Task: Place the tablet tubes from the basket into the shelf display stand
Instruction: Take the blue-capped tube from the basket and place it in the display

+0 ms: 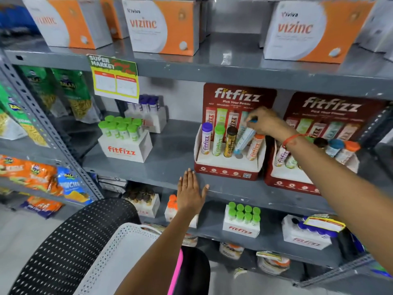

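A red fitfizz display stand [225, 172] sits on the middle shelf. It holds a purple-capped tube [205, 141], a green one [218, 140], a black-and-gold one [230, 142] and an orange-capped one [255, 146], all upright. My right hand [265, 123] grips the blue cap of a light blue tube [244, 140], tilted, with its lower end at the stand's fourth hole. My left hand [190, 193] is flat and open against the shelf's front edge, below the stand. The white basket [119, 252] rests low at the centre, its inside mostly hidden by my left arm.
A second fitfizz stand [297, 179] with several tubes stands right of the first. A white fitfizz box of green-capped tubes [125, 143] sits to the left. Vizinc boxes [161, 26] fill the top shelf. A black perforated basket [70, 248] is beside the white one.
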